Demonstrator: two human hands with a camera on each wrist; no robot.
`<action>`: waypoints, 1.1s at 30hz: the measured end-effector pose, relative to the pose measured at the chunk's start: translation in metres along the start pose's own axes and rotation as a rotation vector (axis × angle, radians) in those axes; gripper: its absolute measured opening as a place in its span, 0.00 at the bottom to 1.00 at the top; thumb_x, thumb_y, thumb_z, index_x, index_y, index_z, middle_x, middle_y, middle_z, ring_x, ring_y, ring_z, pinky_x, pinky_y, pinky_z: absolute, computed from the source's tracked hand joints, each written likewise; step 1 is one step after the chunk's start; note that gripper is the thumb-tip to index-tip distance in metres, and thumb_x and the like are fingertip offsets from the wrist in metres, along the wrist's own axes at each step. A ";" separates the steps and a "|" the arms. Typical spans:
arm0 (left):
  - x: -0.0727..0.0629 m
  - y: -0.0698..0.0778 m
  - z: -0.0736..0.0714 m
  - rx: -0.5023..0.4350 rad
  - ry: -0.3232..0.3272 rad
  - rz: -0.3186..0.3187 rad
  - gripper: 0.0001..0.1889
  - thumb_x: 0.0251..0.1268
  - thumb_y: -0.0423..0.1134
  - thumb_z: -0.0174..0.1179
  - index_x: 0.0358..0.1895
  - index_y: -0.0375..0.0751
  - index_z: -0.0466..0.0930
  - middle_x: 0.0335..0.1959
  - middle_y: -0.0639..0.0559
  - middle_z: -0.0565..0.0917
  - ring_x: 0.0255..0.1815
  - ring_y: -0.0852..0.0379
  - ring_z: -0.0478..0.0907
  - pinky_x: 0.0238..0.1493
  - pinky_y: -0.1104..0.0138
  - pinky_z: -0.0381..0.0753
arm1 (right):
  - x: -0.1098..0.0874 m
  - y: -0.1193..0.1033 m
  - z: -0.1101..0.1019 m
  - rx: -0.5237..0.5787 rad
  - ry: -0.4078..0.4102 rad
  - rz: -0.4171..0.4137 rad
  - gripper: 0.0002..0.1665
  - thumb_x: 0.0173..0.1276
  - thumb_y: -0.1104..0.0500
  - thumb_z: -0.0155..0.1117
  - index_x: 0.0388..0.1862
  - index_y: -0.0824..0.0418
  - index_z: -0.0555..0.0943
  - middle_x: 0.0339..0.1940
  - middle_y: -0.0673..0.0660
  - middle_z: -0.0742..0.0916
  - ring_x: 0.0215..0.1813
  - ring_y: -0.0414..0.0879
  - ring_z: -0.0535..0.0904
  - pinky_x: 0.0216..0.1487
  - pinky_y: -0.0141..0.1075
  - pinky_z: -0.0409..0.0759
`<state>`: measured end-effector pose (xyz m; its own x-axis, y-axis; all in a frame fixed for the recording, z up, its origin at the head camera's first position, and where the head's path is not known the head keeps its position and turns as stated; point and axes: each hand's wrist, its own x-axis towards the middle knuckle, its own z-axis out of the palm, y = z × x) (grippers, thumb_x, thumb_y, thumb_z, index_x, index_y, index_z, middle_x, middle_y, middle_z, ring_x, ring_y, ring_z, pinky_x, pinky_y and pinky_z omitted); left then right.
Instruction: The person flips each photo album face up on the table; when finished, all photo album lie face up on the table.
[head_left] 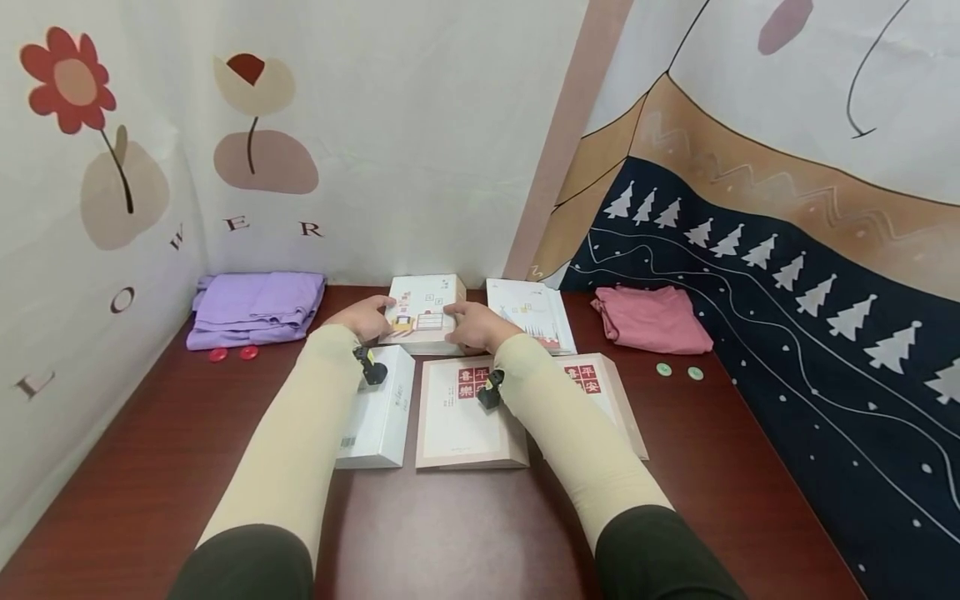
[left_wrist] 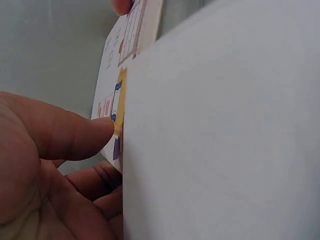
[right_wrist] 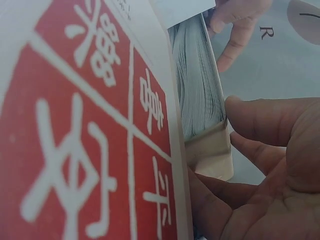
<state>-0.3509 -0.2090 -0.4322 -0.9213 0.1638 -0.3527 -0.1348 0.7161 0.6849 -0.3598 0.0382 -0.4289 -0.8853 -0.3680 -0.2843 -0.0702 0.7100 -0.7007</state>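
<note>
At the back of the table lies a thick white book [head_left: 425,298] with a small printed picture on its cover. My left hand [head_left: 363,320] grips its left edge, with the thumb on the cover and the other fingers low along the side. From the right, my right hand [head_left: 480,325] holds the opposite edge, thumb on top and fingers curled at the side. In the right wrist view, the book's layered pages [right_wrist: 197,80] show between its covers. Just in front of my left hand is a white book [head_left: 386,412], and a book with red characters [head_left: 457,433] lies below my right wrist.
Another white book [head_left: 525,304] stands close to my right hand. A second red-character book [head_left: 618,400] is partly behind my right forearm. Folded purple cloth [head_left: 258,308] and red buttons [head_left: 249,353] lie left; folded pink cloth [head_left: 652,318] and green buttons [head_left: 664,369] lie right.
</note>
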 end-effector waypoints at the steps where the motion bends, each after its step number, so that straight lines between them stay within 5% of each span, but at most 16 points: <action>1: 0.000 0.000 0.000 -0.007 0.000 0.004 0.39 0.71 0.31 0.52 0.85 0.38 0.51 0.78 0.31 0.62 0.68 0.39 0.64 0.75 0.48 0.63 | 0.000 0.000 0.000 0.012 0.002 0.005 0.37 0.74 0.60 0.69 0.80 0.50 0.72 0.83 0.61 0.69 0.61 0.49 0.77 0.63 0.41 0.76; 5: 0.004 -0.002 -0.002 -0.028 -0.010 0.007 0.39 0.72 0.30 0.51 0.85 0.38 0.51 0.75 0.32 0.62 0.64 0.40 0.65 0.65 0.54 0.66 | -0.001 0.000 0.001 0.055 -0.006 0.021 0.36 0.75 0.61 0.68 0.80 0.51 0.72 0.77 0.64 0.74 0.30 0.43 0.78 0.39 0.34 0.77; 7: 0.006 -0.002 -0.001 -0.028 -0.009 0.014 0.39 0.72 0.30 0.52 0.85 0.38 0.51 0.75 0.32 0.62 0.62 0.41 0.65 0.62 0.57 0.66 | -0.001 0.000 0.001 0.062 -0.005 0.027 0.36 0.75 0.62 0.67 0.80 0.52 0.71 0.74 0.65 0.75 0.25 0.43 0.76 0.35 0.34 0.77; 11: 0.009 -0.002 0.000 -0.092 -0.012 0.033 0.40 0.73 0.28 0.52 0.86 0.40 0.50 0.76 0.31 0.62 0.57 0.45 0.66 0.54 0.64 0.69 | -0.002 0.001 0.001 0.065 0.027 0.035 0.37 0.73 0.59 0.70 0.80 0.50 0.72 0.78 0.62 0.74 0.44 0.45 0.80 0.50 0.37 0.79; 15: 0.005 0.002 0.000 -0.299 -0.049 0.052 0.40 0.75 0.25 0.47 0.87 0.43 0.46 0.75 0.31 0.61 0.60 0.46 0.70 0.57 0.65 0.76 | -0.004 0.002 0.001 0.164 0.039 0.029 0.38 0.74 0.55 0.71 0.81 0.50 0.71 0.80 0.60 0.73 0.62 0.50 0.77 0.62 0.43 0.82; 19: -0.003 0.008 -0.004 -0.479 -0.071 0.075 0.38 0.80 0.26 0.43 0.88 0.43 0.41 0.73 0.29 0.63 0.58 0.47 0.76 0.65 0.55 0.81 | -0.008 0.000 0.002 0.252 0.055 -0.041 0.37 0.76 0.54 0.69 0.81 0.52 0.71 0.77 0.63 0.76 0.63 0.54 0.80 0.60 0.46 0.86; 26: -0.016 0.022 -0.010 -0.570 -0.002 0.130 0.43 0.82 0.29 0.46 0.88 0.54 0.31 0.68 0.28 0.70 0.46 0.54 0.83 0.69 0.48 0.78 | -0.014 -0.011 0.002 0.319 0.006 -0.149 0.38 0.74 0.55 0.69 0.81 0.52 0.70 0.79 0.69 0.72 0.73 0.60 0.76 0.71 0.51 0.78; 33: -0.027 0.030 -0.004 -0.647 0.069 0.222 0.41 0.87 0.37 0.45 0.88 0.56 0.29 0.76 0.28 0.63 0.55 0.49 0.79 0.76 0.46 0.71 | -0.013 -0.013 0.008 0.527 -0.058 -0.128 0.48 0.78 0.55 0.66 0.88 0.42 0.54 0.85 0.65 0.64 0.80 0.61 0.69 0.75 0.62 0.71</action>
<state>-0.3314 -0.1949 -0.3995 -0.9705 0.2010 -0.1329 -0.1107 0.1179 0.9868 -0.3439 0.0291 -0.4210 -0.8569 -0.4750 -0.2004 0.0775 0.2655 -0.9610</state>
